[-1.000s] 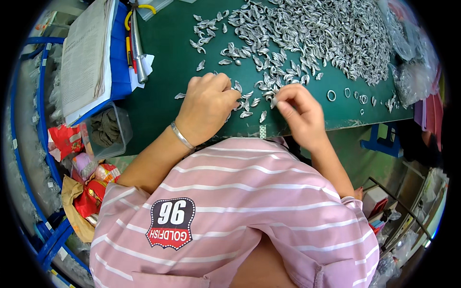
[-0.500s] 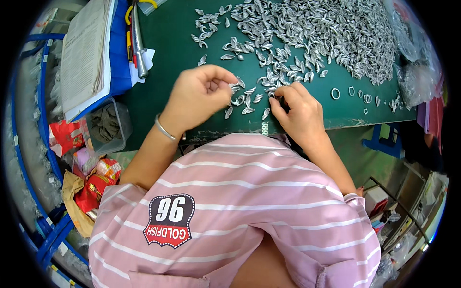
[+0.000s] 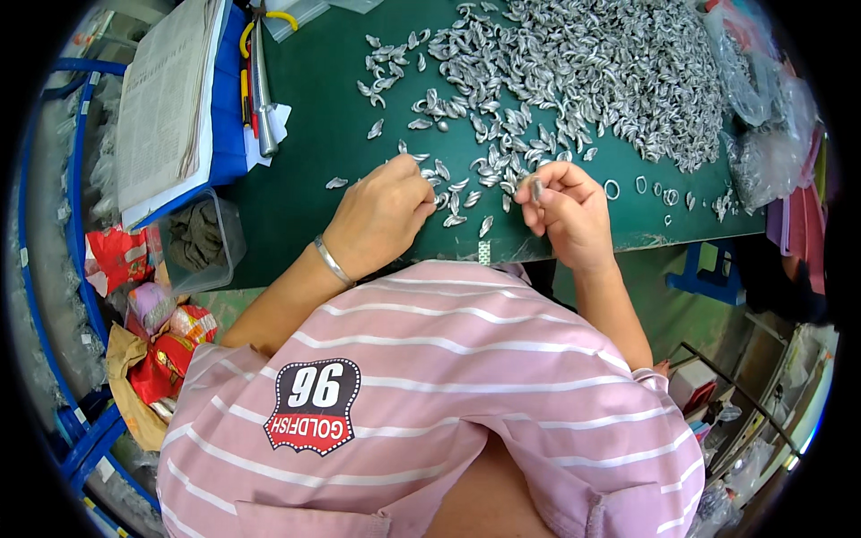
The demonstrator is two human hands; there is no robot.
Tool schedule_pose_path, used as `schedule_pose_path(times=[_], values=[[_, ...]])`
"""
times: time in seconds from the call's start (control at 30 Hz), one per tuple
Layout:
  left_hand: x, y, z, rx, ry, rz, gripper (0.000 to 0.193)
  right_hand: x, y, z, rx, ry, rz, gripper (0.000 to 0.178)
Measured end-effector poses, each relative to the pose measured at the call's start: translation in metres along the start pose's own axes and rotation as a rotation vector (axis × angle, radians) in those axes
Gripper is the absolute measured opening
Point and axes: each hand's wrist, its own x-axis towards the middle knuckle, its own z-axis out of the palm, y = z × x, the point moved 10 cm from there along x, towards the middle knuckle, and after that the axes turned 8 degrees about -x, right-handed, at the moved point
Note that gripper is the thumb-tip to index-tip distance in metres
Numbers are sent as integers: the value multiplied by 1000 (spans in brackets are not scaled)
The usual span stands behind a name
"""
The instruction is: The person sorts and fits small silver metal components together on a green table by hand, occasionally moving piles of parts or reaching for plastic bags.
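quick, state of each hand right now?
Left hand: curled, grip hidden; can't tell if it's holding anything.
Right hand: closed, pinching a silver leaf-shaped piece.

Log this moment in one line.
right hand: pinching silver piece | left hand: near loose pieces, grip unclear | large pile: on green table

A head-worn fisheye looks down on the nearby hands [image 3: 381, 215].

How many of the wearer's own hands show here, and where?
2: the left hand beside scattered leaf-shaped silver pieces, the right hand right of them, pinching a small grey piece. Both show plainly.
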Motion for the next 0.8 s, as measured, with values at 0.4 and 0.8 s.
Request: schedule_pose_path(times=[0.4, 0.8], values=[[3, -31, 3, -1454, 81, -359, 5, -12, -23, 68, -1367, -35, -554, 9], [59, 9, 28, 139, 9, 183, 11, -3, -37, 28, -1381, 69, -469, 11]])
